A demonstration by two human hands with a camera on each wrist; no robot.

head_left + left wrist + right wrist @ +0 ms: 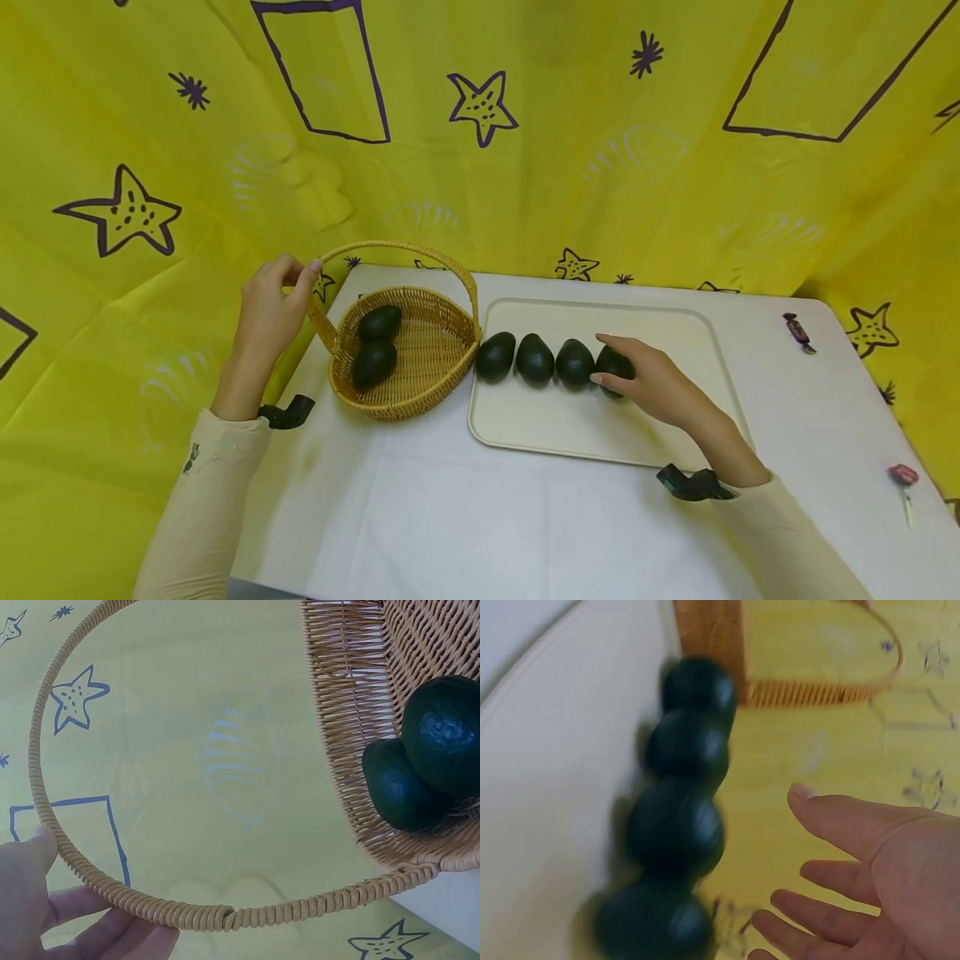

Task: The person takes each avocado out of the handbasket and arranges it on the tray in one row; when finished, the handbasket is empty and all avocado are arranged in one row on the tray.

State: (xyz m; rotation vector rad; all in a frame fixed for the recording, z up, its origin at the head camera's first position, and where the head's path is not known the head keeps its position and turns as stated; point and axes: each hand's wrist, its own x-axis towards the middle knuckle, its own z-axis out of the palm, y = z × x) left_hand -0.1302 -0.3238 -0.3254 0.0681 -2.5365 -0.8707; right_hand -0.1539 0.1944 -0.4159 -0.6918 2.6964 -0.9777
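Head view: wicker basket (420, 350) with two avocados (377, 323) is steadied at the worktop's (480, 508) left corner, handle (390, 247) pinched by the left hand (273, 308); right hand (648, 379), fingers loosely spread, is laid over the end avocado (613, 363) of four rowed on the tray (570, 425).

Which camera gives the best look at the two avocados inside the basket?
The left wrist view: the two avocados fill it, close and sharp, against the basket wall. The head view shows them small; the right wrist view hides them behind the basket's side.

Dark avocado (617, 364) lies rightmost (of four) on cream tray (585, 433).
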